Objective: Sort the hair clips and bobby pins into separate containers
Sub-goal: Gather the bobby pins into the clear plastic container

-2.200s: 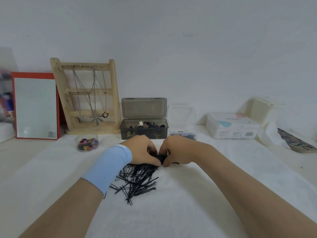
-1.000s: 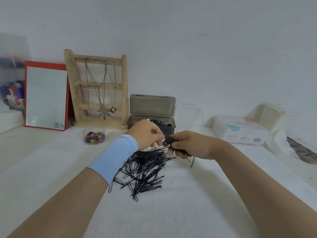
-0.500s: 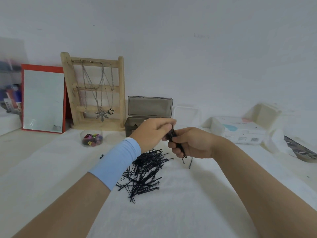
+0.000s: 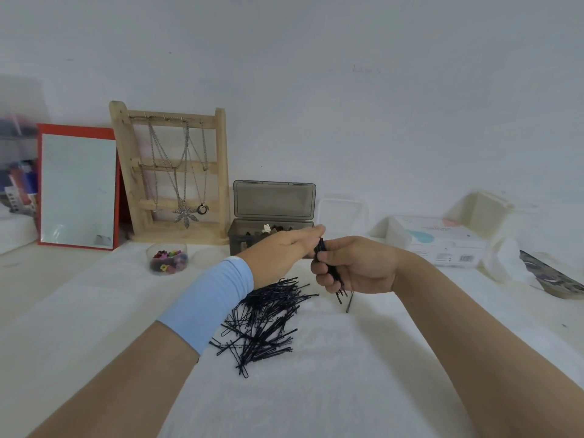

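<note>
Grips now-lifted bobby pin bundle (image 4: pixel 321 246) in right hand (image 4: pixel 358 263) | touches its top with straight fingers of left hand (image 4: pixel 282 246) | likely boxing next; loose pile (image 4: pixel 262 314) left

There are two hands, the left hand (image 4: pixel 281 248) and the right hand (image 4: pixel 357 267), one gripped bundle of bobby pins (image 4: pixel 328 270), one loose pile (image 4: pixel 265 317) with too many pins to count, and one stray pin (image 4: pixel 349 303). Behind stand one mirror (image 4: pixel 77 188), one wooden jewellery stand (image 4: pixel 177 172), one dark box (image 4: pixel 271 203), one clear square container (image 4: pixel 343 213), one round tub (image 4: pixel 150 252) of coloured clips and one white carton (image 4: pixel 442 241).
</note>
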Tool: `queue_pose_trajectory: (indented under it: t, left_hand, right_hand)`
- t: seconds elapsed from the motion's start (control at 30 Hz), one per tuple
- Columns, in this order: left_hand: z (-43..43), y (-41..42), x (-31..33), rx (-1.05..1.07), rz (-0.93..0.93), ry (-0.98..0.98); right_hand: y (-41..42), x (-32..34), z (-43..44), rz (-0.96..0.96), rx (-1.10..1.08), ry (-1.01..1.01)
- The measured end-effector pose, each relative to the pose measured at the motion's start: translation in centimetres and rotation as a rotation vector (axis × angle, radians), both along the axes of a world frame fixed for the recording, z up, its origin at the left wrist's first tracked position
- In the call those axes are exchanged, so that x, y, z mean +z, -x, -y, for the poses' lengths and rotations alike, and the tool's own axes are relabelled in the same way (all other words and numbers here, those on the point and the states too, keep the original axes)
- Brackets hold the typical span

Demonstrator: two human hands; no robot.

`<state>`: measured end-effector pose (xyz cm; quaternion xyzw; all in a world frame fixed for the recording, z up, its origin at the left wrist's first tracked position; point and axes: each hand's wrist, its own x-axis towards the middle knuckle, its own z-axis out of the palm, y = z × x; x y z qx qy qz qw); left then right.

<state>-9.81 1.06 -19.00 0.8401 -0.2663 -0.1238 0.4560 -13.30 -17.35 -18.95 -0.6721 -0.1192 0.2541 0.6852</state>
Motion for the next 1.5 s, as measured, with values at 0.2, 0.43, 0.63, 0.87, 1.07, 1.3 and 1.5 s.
queue_pose_trajectory:
  t: [0.2,0.43,0.63,0.87,1.07,1.3,1.5]
  left_hand:
    - [0.6,1.8,0.7,0.116,-0.719,0.765]
    - [1.1,2.2,1.1,-0.005,-1.071,1.133]
    - [0.9,2.7,2.0,-0.022,-1.095,1.251]
    - [0.6,1.3,3.0,0.168,-0.313,0.558]
    - [2.3,0.3,4.9,0.072,0.226,0.027]
    - [5.1,-1.7,4.6,0.029,0.318,-0.051]
    - [5.6,-4.6,3.5,0.066,0.299,-0.024]
  right_hand:
    - [-1.1,0.9,-0.4,0.135,-0.437,-0.423]
    - [-1.5,0.4,-1.3,0.367,-0.608,-0.301]
    - [-1.4,-0.4,-1.5,0.417,-0.518,-0.133]
    - [-0.9,0.3,-0.4,0.232,-0.372,-0.209]
    - [-1.1,0.2,0.4,0.207,-0.272,-0.163]
    - [-1.3,0.6,2.6,0.144,-0.294,-0.086]
    - [-3.6,2.0,4.9,0.176,-0.335,0.115]
